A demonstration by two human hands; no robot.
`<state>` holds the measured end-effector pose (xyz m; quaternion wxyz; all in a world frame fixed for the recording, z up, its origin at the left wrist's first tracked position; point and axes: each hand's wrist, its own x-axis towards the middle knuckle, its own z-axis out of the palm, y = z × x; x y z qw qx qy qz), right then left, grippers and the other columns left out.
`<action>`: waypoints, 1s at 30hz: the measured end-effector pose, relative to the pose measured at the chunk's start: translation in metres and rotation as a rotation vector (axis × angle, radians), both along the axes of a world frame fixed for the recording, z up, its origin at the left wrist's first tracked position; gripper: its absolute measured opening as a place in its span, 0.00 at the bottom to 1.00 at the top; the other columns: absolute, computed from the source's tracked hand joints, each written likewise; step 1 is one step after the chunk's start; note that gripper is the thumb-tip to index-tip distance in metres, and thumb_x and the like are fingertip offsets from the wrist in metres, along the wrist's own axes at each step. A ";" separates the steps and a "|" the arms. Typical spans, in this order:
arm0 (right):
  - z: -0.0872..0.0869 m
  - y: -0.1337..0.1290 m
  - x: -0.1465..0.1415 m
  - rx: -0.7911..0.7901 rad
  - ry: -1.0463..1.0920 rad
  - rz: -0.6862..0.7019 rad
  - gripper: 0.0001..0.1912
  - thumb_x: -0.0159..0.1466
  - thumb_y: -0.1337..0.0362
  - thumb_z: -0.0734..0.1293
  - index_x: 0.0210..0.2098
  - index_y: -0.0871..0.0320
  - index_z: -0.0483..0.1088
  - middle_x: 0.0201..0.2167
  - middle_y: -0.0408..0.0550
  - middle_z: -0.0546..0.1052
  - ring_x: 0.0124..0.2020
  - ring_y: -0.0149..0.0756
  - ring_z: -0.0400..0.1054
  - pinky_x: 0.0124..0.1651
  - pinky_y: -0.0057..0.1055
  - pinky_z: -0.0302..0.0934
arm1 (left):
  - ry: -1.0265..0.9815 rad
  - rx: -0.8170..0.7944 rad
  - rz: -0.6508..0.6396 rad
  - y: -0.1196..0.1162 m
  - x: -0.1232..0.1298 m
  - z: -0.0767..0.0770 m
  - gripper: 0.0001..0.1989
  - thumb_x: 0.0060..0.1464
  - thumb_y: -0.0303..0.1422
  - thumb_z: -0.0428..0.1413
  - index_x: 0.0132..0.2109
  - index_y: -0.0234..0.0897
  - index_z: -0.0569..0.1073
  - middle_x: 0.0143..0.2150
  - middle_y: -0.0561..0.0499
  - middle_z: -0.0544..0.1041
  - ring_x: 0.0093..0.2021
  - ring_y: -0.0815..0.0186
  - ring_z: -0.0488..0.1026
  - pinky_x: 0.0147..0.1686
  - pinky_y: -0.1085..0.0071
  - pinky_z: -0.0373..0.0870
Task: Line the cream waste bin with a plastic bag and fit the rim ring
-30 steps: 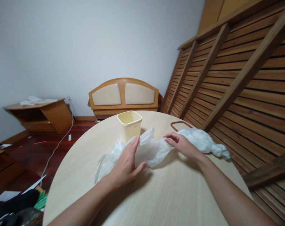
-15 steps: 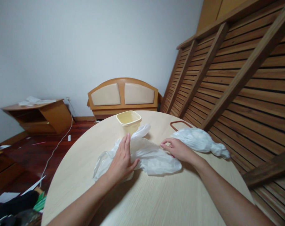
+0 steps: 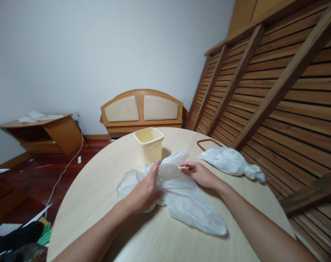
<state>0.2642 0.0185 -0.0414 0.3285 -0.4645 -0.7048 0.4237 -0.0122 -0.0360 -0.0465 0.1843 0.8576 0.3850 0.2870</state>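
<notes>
A crumpled, translucent white plastic bag (image 3: 192,207) lies bunched on the round table (image 3: 80,218), its middle gathered beside my left hand. My left hand (image 3: 145,191) has its fingers long and close together against the bag, with the bag's folds between them and the thumb. At the bag's right side my right hand (image 3: 200,174) is curled, its fingertips at the upper flap; its thumb is mostly hidden. Just beyond the bag stands a pale yellow plastic tub (image 3: 150,147), upright, with an open top.
A knotted white plastic bag (image 3: 231,162) with something inside lies at the table's right edge, beside a brown loop-shaped handle (image 3: 205,142). Wooden slats (image 3: 280,109) lean along the right. Behind stand a headboard (image 3: 140,107) and, leftward, a low cabinet (image 3: 50,134).
My left hand has shifted a little right with the bag's gathered middle. The bag's right corner has swung toward me and spread out. My right hand has moved slightly left.
</notes>
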 end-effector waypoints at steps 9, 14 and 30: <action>0.007 0.007 0.011 0.044 0.082 -0.102 0.19 0.60 0.56 0.68 0.47 0.61 0.77 0.34 0.48 0.80 0.34 0.38 0.73 0.38 0.32 0.65 | 0.043 0.057 0.099 0.005 -0.006 -0.009 0.56 0.51 0.25 0.60 0.74 0.39 0.30 0.75 0.29 0.45 0.75 0.45 0.47 0.70 0.41 0.51; 0.014 0.019 0.035 0.158 0.040 -0.373 0.21 0.55 0.60 0.68 0.46 0.61 0.75 0.23 0.41 0.73 0.25 0.34 0.66 0.32 0.30 0.60 | 0.090 0.047 0.189 0.006 -0.010 -0.007 0.55 0.49 0.24 0.61 0.74 0.37 0.34 0.74 0.28 0.48 0.74 0.43 0.48 0.69 0.40 0.53; 0.026 0.008 0.024 0.185 0.057 -0.276 0.24 0.54 0.40 0.72 0.28 0.57 0.75 0.27 0.45 0.77 0.29 0.38 0.67 0.33 0.32 0.59 | 0.234 0.052 0.205 0.001 -0.006 0.021 0.20 0.57 0.25 0.56 0.56 0.41 0.75 0.60 0.42 0.74 0.58 0.51 0.74 0.57 0.53 0.73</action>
